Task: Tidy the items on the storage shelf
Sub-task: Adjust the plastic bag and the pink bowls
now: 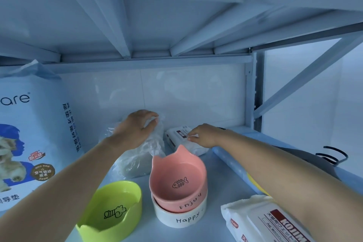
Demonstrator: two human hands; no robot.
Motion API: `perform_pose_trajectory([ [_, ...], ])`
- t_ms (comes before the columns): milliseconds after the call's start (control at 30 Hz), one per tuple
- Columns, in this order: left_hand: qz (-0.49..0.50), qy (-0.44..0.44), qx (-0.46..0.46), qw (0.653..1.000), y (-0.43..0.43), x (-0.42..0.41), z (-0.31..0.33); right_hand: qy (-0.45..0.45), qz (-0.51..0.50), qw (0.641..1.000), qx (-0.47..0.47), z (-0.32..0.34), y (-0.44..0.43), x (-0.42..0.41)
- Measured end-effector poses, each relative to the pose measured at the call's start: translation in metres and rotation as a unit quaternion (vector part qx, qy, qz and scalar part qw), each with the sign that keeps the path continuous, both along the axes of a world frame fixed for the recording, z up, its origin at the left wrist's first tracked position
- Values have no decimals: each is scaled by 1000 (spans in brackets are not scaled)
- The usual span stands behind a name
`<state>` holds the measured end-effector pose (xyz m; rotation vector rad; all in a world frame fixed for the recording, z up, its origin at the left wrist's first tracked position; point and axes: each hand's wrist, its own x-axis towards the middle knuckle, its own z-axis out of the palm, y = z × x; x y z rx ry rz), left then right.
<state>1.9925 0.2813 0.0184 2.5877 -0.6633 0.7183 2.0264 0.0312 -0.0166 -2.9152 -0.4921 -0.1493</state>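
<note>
My left hand (135, 130) grips the top of a clear plastic bag (137, 160) that stands at the back of the shelf (222, 186). Just to its right lies a white wipes pack (181, 139) against the back wall; my right hand (204, 135) touches its near edge with fingers curled, pinching the wrapper. In front, a pink cat-ear bowl (176, 179) is stacked in a white bowl (180, 217) marked "Happy". A green cat-ear bowl (112, 210) sits to the left of the stack.
A tall pet-pad package (29, 133) fills the left side. A second white wipes pack (263, 220) lies at the front right under my forearm. A blue roll (231, 165) and a dark object (314, 161) lie along the right. The upper shelf's frame (149, 57) hangs overhead.
</note>
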Motion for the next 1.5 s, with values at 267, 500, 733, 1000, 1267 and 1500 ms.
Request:
perform_pose_trajectory([
  [267, -17, -58, 54, 997, -45, -9, 14, 147, 25, 963, 224, 19, 1, -36],
  [500, -79, -10, 79, 994, -41, -24, -12, 191, 67, 940, 275, 15, 10, -66],
  [733, -50, -4, 123, 991, -32, -44, -37, 226, 61, 941, 244, 8, 10, -90],
  [1000, -15, 37, 128, 991, -27, -64, -43, 234, 50, 927, 290, 4, 15, -112],
  [1267, -37, 45, 102, 993, -9, -98, -41, 249, 66, 921, 291, -2, 32, -136],
  [1500, -41, 82, 55, 994, 9, -124, -42, 252, 91, 924, 272, -4, 41, -147],
])
